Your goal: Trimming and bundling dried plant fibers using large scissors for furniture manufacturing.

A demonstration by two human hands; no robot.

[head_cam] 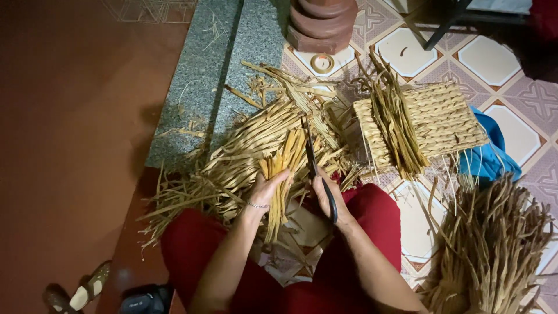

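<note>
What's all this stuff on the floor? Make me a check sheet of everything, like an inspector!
Surface: patterned tile floor beside a grey stone step.
Job's things: bundle of dried strips, black scissors.
Clutter: loose strip pile, woven mat, second strip heap, blue cloth.
Hands: left hand grips the bundle; right hand holds the scissors.
Cables: nothing seen.
Surroundings: brown ribbed base, sandals.
</note>
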